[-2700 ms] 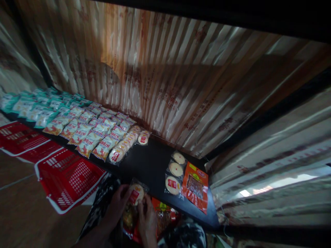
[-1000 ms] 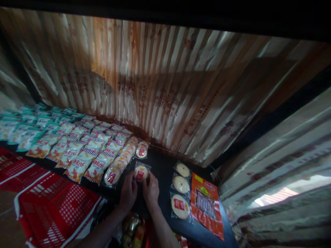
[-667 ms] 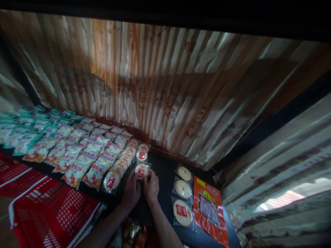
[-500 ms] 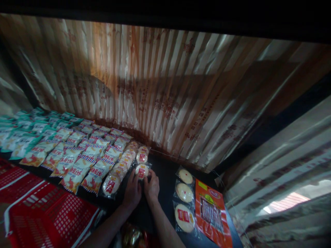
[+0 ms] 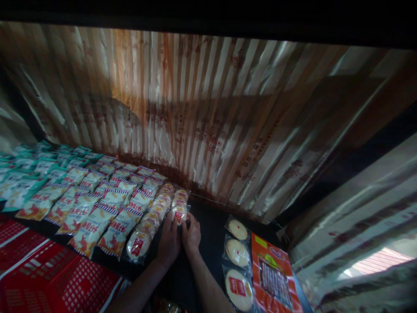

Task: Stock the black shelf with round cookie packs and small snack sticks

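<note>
A round cracker in a clear wrapper with a red label [image 5: 179, 214] is pinched between my two hands on the dark shelf. My left hand [image 5: 169, 239] grips its near left edge, and my right hand [image 5: 191, 232] closes on its near right edge. Just behind it lie more wrapped crackers [image 5: 180, 195] in the same short row. Immediately left runs a longer row of overlapping wrapped crackers [image 5: 140, 242].
White snack bags with striped edges [image 5: 89, 228] and green bags [image 5: 28, 187] fill the left. A red basket [image 5: 61, 274] is at the lower left. Three round packs [image 5: 239, 287] and an orange packet [image 5: 275, 278] lie at right. Corrugated sheeting [image 5: 208, 117] rises behind.
The cracker between my hands has moved back, closer to those behind it, and now overlaps them. The view has shifted slightly.
</note>
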The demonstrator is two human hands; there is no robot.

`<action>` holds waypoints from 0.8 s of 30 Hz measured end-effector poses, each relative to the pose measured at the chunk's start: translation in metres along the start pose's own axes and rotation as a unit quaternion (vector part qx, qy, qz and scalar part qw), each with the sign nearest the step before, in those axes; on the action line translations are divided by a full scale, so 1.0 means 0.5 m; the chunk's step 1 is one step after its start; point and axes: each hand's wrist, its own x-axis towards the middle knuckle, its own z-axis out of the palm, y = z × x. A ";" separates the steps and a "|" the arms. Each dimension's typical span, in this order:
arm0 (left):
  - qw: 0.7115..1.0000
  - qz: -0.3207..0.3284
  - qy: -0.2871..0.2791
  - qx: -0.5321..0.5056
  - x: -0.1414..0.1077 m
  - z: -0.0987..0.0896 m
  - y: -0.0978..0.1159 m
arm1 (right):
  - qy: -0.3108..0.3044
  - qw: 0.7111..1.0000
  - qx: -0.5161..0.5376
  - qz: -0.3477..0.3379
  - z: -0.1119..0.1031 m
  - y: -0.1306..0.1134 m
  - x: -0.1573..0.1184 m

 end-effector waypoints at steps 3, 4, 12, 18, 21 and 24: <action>1.000 0.015 0.001 0.011 0.000 0.009 -0.004 | 0.002 1.000 -0.005 -0.002 0.003 0.000 0.010; 1.000 0.023 0.003 0.014 -0.001 0.013 -0.006 | 0.003 1.000 -0.005 -0.002 0.004 0.000 0.012; 0.999 0.034 0.012 0.026 -0.006 0.028 -0.016 | 0.022 0.999 -0.038 -0.005 0.020 0.005 0.021; 0.999 0.044 0.014 0.018 -0.004 0.024 -0.015 | 0.047 0.996 -0.074 -0.020 0.028 0.008 0.024; 0.999 0.047 0.011 0.016 -0.003 0.021 -0.016 | 0.032 0.996 -0.079 -0.024 0.029 0.008 0.028; 0.999 0.046 0.007 0.017 -0.003 0.019 -0.017 | 0.006 0.997 -0.077 -0.012 0.030 0.006 0.030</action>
